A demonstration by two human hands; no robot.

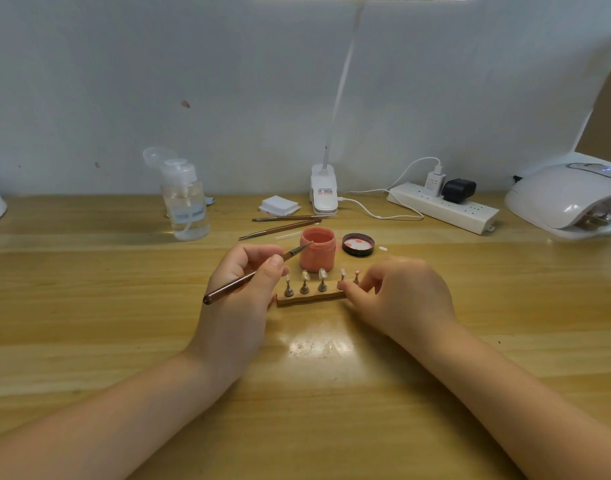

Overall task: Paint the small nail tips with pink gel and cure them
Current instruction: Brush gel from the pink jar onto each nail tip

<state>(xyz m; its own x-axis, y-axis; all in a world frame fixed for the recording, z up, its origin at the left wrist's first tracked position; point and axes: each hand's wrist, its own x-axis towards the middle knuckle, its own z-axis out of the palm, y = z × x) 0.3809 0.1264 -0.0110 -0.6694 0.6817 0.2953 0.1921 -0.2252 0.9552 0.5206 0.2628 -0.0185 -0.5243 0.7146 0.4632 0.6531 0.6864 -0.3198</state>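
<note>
At the centre, the left hand (243,282) grips a brush (255,273), its tip toward one o'clock, overlapping the rim of the open pink gel jar (317,251). The right hand (397,294) pinches the right end of a wooden strip (309,299) carrying five nail tips (322,273) on small stands; the rightmost looks pink, though it is small. The jar's lid (358,244) lies at its three o'clock. At two o'clock of the table (89,306) sits the curing lamp (567,197); at eleven o'clock, a pump bottle (186,202).
</note>
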